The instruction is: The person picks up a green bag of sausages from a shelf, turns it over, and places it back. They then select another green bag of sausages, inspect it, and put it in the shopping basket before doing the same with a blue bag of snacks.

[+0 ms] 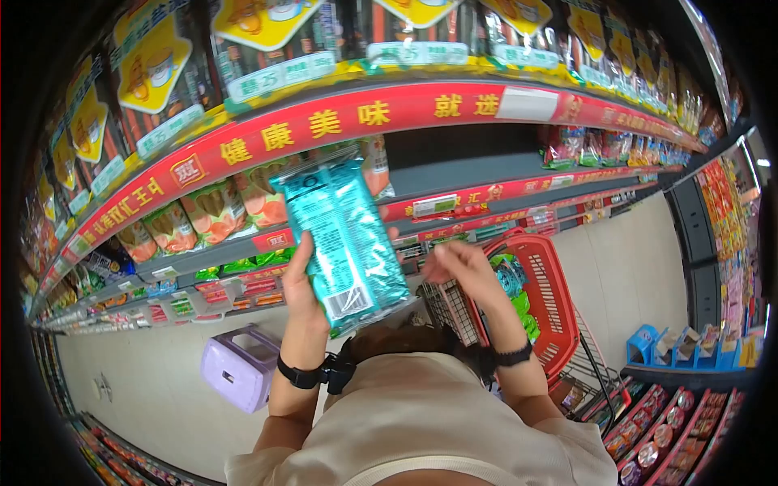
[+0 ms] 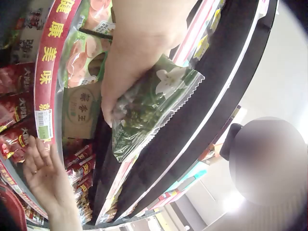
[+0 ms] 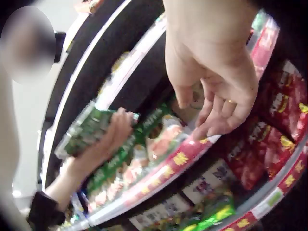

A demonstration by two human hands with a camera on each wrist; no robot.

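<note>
A teal plastic packet [image 1: 348,239] with printed text and a barcode is upright in the left hand [image 1: 301,283], thumb along its left edge. In the left wrist view the packet [image 2: 154,101] looks dark green with a white flower, and the left hand [image 2: 139,53] grips it. The right wrist view shows the left hand [image 3: 103,144] around the packet [image 3: 86,130]. Nothing is held by the right hand [image 1: 466,271], which hangs right of the packet with loosely bent fingers; it also shows as the right hand [image 2: 45,178] and the right hand [image 3: 216,82], near the shelf edge.
Shelves with a red label strip [image 1: 324,121] curve across the front, holding bagged goods [image 1: 215,211]. A red basket [image 1: 547,300] with green packets sits on a cart at the right. A lilac stool [image 1: 241,368] stands on the floor at left. Blue boxes [image 1: 689,348] are at far right.
</note>
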